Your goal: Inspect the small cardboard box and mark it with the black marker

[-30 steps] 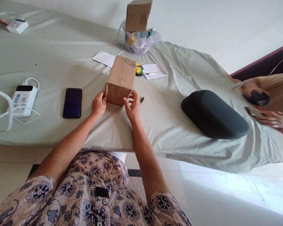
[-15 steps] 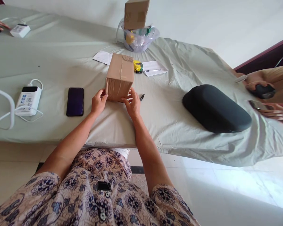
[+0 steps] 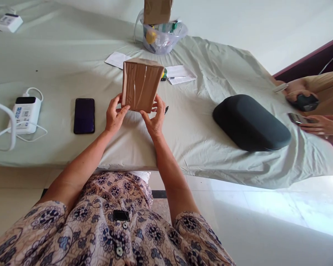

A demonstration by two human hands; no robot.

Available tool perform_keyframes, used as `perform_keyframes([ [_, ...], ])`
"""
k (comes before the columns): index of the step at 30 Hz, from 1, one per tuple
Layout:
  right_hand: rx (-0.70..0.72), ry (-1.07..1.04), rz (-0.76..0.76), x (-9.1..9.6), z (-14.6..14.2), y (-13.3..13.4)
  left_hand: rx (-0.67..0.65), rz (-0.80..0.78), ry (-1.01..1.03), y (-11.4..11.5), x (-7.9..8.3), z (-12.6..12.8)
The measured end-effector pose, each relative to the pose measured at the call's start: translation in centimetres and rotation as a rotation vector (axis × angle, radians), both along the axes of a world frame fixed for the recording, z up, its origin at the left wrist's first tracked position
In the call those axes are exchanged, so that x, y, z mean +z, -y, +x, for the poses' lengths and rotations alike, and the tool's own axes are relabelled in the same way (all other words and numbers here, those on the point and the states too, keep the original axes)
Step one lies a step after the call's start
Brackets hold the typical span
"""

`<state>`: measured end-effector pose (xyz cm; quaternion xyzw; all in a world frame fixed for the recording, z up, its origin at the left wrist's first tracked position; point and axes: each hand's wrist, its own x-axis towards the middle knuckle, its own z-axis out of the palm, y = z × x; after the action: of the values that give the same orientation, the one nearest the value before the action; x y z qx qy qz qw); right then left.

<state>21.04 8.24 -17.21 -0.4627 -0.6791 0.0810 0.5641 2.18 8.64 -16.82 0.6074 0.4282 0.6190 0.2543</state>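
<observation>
A brown cardboard box [image 3: 141, 84] wrapped in clear tape is tipped up on its near edge, its broad face turned toward me. My left hand [image 3: 114, 116] grips its lower left corner and my right hand [image 3: 154, 119] grips its lower right corner. The box stands over a grey-green cloth covering the table [image 3: 72, 59]. A black pen [image 3: 166, 109] lies just right of my right hand. A dark phone [image 3: 84, 115] lies face up to the left of my left hand.
A white power bank [image 3: 24, 113] with cables sits far left. Papers [image 3: 180, 73], a yellow tape measure and a clear tub [image 3: 162, 38] holding another carton are behind the box. A black oval case [image 3: 251, 122] lies right. Another person's hands [image 3: 319, 125] hold devices at the right edge.
The box was lying flat on the cloth; both hands have tilted it up onto its near edge, so its large taped face now points toward me.
</observation>
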Motion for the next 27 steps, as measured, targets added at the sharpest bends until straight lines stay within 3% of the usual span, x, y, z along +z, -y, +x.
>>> perform_keyframes([
  [5, -0.107, -0.022, 0.059, -0.1, -1.2, 0.3, -0.039, 0.055, -0.079, 0.8, -0.1, 0.9],
  [12, 0.036, -0.047, 0.011, 0.2, -0.6, 0.3, -0.087, 0.057, 0.062, -0.6, -1.2, 0.4],
  [19, 0.148, -0.116, -0.021, 0.1, 0.1, -0.1, -0.201, 0.046, 0.079, -1.6, -0.9, -1.1],
  [27, 0.077, -0.222, 0.021, 0.6, 2.6, -0.9, -0.274, -0.004, 0.012, -1.9, -0.7, -1.9],
])
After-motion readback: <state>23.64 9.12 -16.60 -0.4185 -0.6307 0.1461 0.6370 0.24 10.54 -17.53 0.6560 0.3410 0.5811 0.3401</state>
